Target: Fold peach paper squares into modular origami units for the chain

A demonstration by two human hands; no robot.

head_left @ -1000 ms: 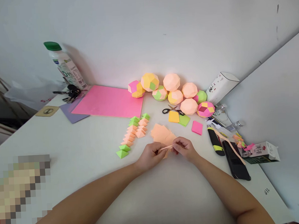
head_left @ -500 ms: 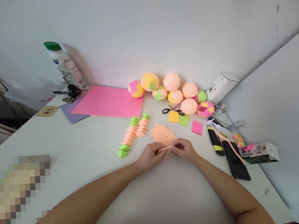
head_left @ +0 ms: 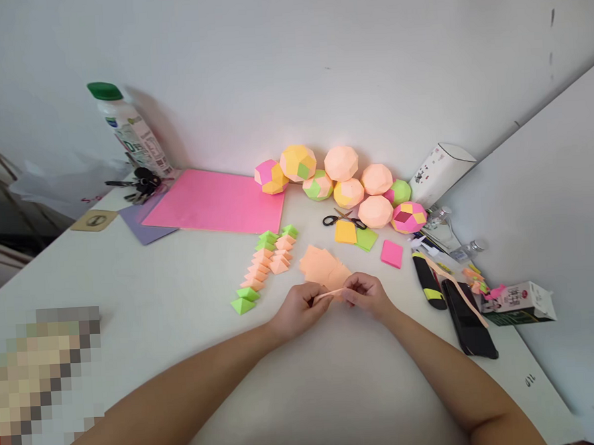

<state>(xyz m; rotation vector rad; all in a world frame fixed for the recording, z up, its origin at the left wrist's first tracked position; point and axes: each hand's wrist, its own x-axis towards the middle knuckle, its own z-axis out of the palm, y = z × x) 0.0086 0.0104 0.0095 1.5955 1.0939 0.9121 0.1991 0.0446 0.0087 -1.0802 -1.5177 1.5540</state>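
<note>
Between my two hands is a small folded piece of peach paper (head_left: 334, 293), seen nearly edge-on. My left hand (head_left: 301, 307) pinches its left end with thumb and fingers. At its right end, my right hand (head_left: 368, 294) is closed on it, fingertips together. Just beyond the hands lie loose peach paper sheets (head_left: 323, 266), partly overlapping. To the left are two rows of folded paper units: one row of peach and green pieces (head_left: 257, 270), and a shorter row (head_left: 281, 253) beside it.
Several faceted paper balls (head_left: 341, 163) are stacked against the wall. Black scissors (head_left: 344, 219) lie before them, near yellow (head_left: 346, 232), green and pink (head_left: 391, 254) paper pads. A pink board (head_left: 216, 200) lies left. A utility knife (head_left: 428, 281), phone (head_left: 465, 320) and milk carton (head_left: 523, 303) are right.
My right hand has shifted very slightly and its fingertips sit a little differently on the peach paper. My left hand keeps its pinch, and everything else stays in place.
</note>
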